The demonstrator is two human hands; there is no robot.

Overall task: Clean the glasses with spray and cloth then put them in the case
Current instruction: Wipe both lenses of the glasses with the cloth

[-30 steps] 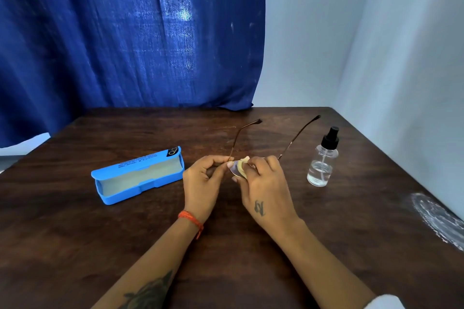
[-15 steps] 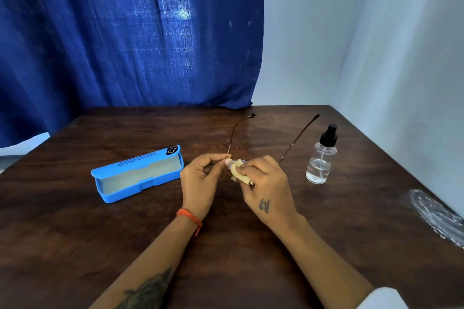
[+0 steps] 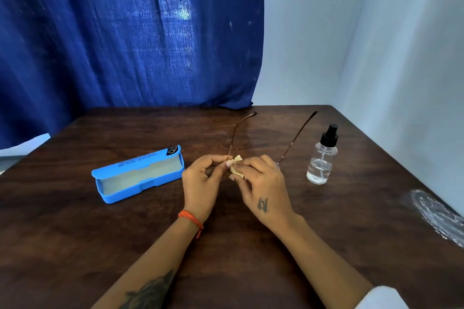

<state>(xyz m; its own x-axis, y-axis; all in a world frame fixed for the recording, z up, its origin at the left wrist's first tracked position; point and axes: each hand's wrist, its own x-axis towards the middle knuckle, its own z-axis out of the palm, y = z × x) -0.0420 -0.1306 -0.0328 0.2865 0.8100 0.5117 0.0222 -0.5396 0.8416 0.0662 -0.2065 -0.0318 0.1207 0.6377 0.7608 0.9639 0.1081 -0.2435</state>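
Here, on the far left of the dark wooden worktop (image 3: 75,233), the blue glasses case (image 3: 139,174) lies open and waits with nothing seen inside it. Next comes the left hand (image 3: 203,180). Its fingers are curled and pinch the glasses (image 3: 234,138) at the left corner of the frame, just above the worktop. The two thin arms of the glasses stick out toward the far side. Right beside it, the right hand (image 3: 261,183) pinches a small yellow cloth (image 3: 236,167) and presses it on the left lens. Over on the right stands the spray bottle (image 3: 322,158), upright, a little way from the hands.

The step looks like wiping a lens. To do it well, hold the frame steady by its edge, rub softly in small rounds, and do not bend the thin arms. Then do the other lens too.

The lenses are almost all hidden behind the fingers and cloth, so I cannot tell if they are clean or wet. The writing on the case is too small to read.
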